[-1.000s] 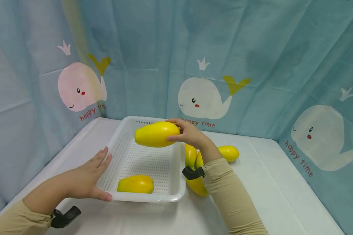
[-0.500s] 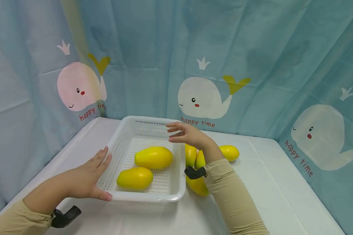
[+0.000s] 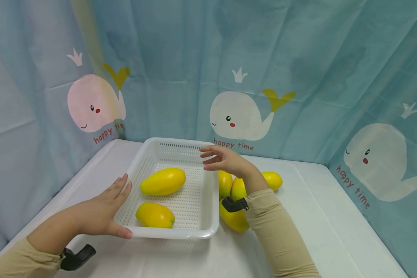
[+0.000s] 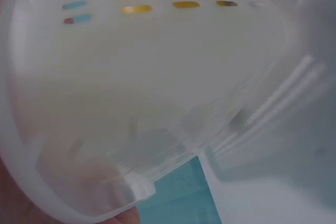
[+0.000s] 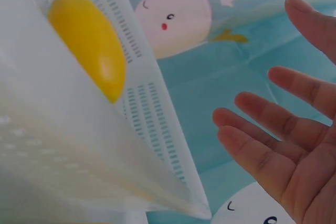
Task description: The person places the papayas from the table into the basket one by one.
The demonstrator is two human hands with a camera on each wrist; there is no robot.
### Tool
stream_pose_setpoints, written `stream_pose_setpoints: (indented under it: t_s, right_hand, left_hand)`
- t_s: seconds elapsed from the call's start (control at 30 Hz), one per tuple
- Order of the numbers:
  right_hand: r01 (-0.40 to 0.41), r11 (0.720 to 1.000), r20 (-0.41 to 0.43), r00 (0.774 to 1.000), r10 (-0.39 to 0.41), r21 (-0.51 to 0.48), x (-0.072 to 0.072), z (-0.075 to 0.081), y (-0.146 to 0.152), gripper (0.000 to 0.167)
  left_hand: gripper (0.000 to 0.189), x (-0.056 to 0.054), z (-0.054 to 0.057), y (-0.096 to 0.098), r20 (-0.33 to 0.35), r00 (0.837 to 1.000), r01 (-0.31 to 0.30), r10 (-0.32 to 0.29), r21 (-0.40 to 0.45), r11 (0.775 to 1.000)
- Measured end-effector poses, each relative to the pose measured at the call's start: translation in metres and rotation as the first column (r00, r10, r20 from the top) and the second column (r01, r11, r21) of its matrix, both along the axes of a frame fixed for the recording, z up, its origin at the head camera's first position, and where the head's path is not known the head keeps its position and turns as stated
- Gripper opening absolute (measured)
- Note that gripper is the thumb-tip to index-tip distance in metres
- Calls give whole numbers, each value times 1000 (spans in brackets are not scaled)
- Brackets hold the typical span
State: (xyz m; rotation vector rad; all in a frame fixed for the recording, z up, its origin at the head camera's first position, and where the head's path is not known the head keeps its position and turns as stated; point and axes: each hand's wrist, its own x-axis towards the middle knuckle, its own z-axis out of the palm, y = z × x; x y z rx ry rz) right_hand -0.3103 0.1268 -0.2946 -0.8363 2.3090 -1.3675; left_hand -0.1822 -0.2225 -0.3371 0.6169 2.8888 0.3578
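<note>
In the head view, a white perforated plastic basket [image 3: 175, 233] holds two yellow papayas. One papaya [image 3: 163, 181] lies in the middle left of its floor, the other papaya [image 3: 155, 215] close to the front wall. My left hand [image 3: 94, 212] rests with spread fingers along the basket's left rim, its thumb at the front corner. Over the right rim hovers my right hand [image 3: 226, 160], fingers apart and holding nothing; the right wrist view also shows that empty right hand [image 5: 294, 140] beside the basket wall [image 5: 157, 93]. The left wrist view is filled mostly by the basket's outer wall [image 4: 131, 66].
Several more papayas [image 3: 238, 220] lie on the white table [image 3: 319, 224] just right of the basket, partly hidden by my right forearm. A blue curtain [image 3: 173, 69] printed with whales hangs behind and at both sides.
My right hand has let go of a papaya, which dropped into the basket and rolled left. The hand has since drawn slightly right, while the left hand stays put.
</note>
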Motion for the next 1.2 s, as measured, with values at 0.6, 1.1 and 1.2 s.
stream_pose_setpoints:
  t_s: [0.6,1.1,1.2]
  right_hand:
    - [112,994,-32,993,-112,-6,-6,-1,71,53]
    - [270,960,-60,962,-266,76,-8,-16,145,60]
    - [303,947,-75,952,-296,108,-7,-20,157,62]
  left_hand:
    - [131,2,-1,-2,-17,1000,19,-19,10,1000]
    - [131,0,-3,-5,-11,1000,25,-25,26,999]
    - [131,-1,-3,-5,-18,999,30,-30,20,999]
